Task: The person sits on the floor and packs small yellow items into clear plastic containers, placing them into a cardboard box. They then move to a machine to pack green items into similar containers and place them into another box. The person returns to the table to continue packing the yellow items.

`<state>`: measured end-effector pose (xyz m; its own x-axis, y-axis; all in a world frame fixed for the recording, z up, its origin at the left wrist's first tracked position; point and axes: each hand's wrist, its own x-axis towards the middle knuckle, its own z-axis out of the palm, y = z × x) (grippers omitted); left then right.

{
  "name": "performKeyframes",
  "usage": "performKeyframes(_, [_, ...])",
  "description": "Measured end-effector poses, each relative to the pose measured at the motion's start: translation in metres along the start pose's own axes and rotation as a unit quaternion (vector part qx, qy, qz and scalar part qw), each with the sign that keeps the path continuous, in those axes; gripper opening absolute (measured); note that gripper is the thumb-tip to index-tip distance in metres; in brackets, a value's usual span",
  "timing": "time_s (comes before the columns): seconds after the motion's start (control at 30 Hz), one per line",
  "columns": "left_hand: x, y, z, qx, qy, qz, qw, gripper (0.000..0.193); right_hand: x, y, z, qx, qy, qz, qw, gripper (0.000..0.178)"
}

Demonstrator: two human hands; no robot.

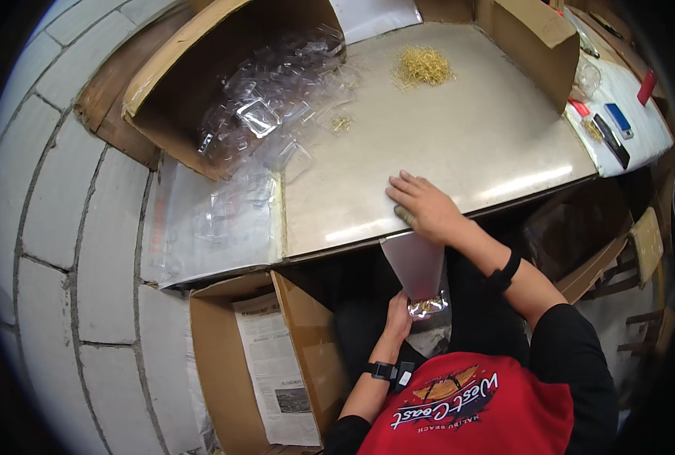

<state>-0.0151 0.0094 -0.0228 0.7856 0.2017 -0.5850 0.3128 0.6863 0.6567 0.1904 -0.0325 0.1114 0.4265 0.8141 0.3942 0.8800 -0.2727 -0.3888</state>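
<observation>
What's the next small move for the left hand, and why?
Probably ease the clear container down from the chute with the left hand: gold pieces show inside it, and I see none on the chute or on the tabletop beside the right hand.

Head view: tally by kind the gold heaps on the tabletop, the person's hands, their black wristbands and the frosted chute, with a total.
Gold heaps: 2 (large heap, small heap)
Hands: 2 (left hand, right hand)
Black wristbands: 2 (left wristband, right wristband)
Frosted chute: 1
Total: 7
</observation>
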Motion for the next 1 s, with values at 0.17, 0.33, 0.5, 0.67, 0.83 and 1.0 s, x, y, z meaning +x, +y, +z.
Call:
performKeyframes(0.17, [0.001, -0.004, 0.006, -0.022, -0.020, -0.004, 1.000, 0.037, -0.068, -0.050, -0.015, 0.026, 0.013, -0.041, 0.999, 0.034])
performKeyframes(0.33, [-0.015, -0.006, 0.008, -0.040, -0.023, 0.026, 0.999, 0.041, -0.128, -0.056, -0.030, 0.168, -0.065, 0.002, 0.984, 0.036])
performKeyframes(0.5, [-0.028, -0.017, 0.000, -0.042, -0.030, -0.003, 0.999, 0.043, -0.153, -0.050, -0.028, 0.243, -0.062, 0.090, 0.964, 0.034])
performKeyframes(0.67, [-0.051, -0.004, -0.003, 0.002, -0.043, 0.020, 0.999, 0.042, -0.168, -0.057, -0.008, 0.247, -0.063, 0.109, 0.961, 0.035])
performKeyframes(0.83, [-0.068, 0.022, 0.012, 0.012, -0.015, 0.071, 0.997, 0.037, -0.168, -0.080, 0.008, 0.144, -0.081, -0.025, 0.986, 0.042])
performKeyframes(1.0, [-0.069, 0.032, 0.019, -0.027, 0.002, 0.094, 0.995, 0.036, -0.159, -0.093, 0.003, 0.120, -0.064, -0.087, 0.987, 0.048])
